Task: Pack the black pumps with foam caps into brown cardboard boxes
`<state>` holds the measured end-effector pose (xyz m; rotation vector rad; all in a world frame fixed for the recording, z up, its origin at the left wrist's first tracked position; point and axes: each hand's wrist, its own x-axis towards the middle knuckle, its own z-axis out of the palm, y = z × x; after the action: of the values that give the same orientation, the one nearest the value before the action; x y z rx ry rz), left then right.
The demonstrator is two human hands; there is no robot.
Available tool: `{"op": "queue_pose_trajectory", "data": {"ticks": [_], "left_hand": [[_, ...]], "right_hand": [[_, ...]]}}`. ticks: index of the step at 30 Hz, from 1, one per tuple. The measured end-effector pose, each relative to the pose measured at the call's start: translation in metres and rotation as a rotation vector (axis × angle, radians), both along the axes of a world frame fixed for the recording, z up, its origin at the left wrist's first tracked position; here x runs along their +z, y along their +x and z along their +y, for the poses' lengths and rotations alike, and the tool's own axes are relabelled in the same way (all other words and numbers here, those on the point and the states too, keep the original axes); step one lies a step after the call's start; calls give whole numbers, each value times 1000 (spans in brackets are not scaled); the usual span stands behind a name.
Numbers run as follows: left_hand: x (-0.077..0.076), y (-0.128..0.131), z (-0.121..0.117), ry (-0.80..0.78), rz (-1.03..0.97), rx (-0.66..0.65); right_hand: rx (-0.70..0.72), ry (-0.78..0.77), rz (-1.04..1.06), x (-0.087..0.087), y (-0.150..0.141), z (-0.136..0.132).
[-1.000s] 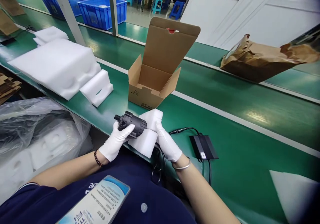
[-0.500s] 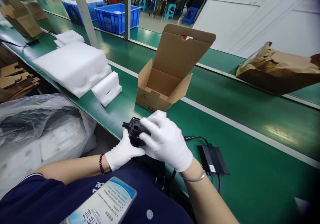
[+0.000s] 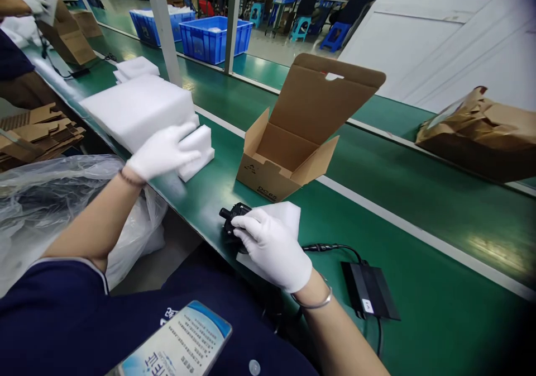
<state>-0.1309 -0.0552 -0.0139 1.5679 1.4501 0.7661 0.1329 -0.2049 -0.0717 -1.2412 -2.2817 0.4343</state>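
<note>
Well, the foam stack [image 3: 136, 108] sits toward the near edge of the bench [image 3: 435, 286], the left hand [image 3: 161, 151] over the foam piece [image 3: 199, 161] beside it, fingers spread. At that edge, the pump [image 3: 234, 214] is gripped by the right hand's [image 3: 276, 247] curled fingers, the open box [image 3: 268, 177] behind, the adapter [image 3: 372, 289] farther right.

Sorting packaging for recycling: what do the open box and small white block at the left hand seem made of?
Open box: likely cardboard, matte brown, with creased, folded flaps. White block at the left hand: probably plastic foam, matte and smooth, with thick edges.
</note>
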Motion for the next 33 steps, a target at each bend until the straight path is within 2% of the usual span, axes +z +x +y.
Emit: {"op": "queue_pose_trajectory", "data": {"ticks": [2,4,6,8,11,13,19,25,27,30,31,33], "left_hand": [[3,-8,35,-237,-68,-43],[-8,-3,37,-462,-153,-92],[-25,10,8,-611,-215,-177],[-41,24,-33,-703,-330,-295],[-54,39,-80,-758,-521,-385],[-57,44,-89,-773,-579,-361],[-56,53,-83,-705,-596,-329],[-62,70,-78,-911,-596,-328],[-66,74,-76,-895,-591,-342],[-64,66,-71,-772,-481,-360],[-59,61,-70,-662,-376,-348],[-43,50,-69,-291,-72,-291]], "right_hand": [[-10,2,-13,0,-3,1],[-26,-2,-33,0,-6,2],[-39,-9,-74,2,-8,3],[-40,-29,-147,4,-10,4],[-59,-105,-254,9,-16,8],[-85,-155,-306,13,-22,12],[-113,-222,-436,19,-34,22],[-66,-168,-246,0,-26,24],[-60,-151,-236,-1,-28,26],[-85,-136,-201,12,-17,22],[-120,-98,-143,18,-5,17],[-268,15,17,24,30,-5]]}}
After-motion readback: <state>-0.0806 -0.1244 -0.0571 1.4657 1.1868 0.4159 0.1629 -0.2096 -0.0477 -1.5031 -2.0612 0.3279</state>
